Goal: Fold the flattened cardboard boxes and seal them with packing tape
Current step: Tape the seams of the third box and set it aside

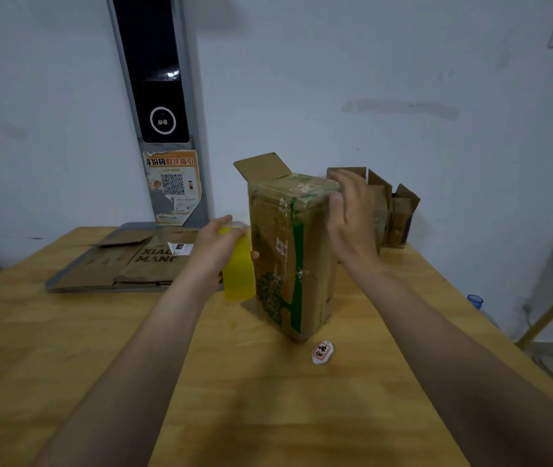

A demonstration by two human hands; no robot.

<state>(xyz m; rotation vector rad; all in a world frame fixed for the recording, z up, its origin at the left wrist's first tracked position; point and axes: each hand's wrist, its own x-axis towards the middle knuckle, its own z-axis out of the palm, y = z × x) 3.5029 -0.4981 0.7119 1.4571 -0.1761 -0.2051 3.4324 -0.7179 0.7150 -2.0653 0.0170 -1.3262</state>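
Observation:
A tall brown cardboard box [288,254] with green print stands upright on the wooden table [268,399]. One flap sticks up open at its far top edge. My right hand [350,214] rests flat against the box's upper right side, fingers spread over the top edge. My left hand [216,246] holds a yellow roll of packing tape [238,267] pressed against the box's left side. Flattened cardboard boxes [126,261] lie stacked to the left.
The flattened boxes lie on a grey tray [76,290] at the table's back left. Other folded boxes [393,214] stand behind the tall box at the back right. A small white oval object [323,352] with red print lies in front of the box. A wall stands close behind.

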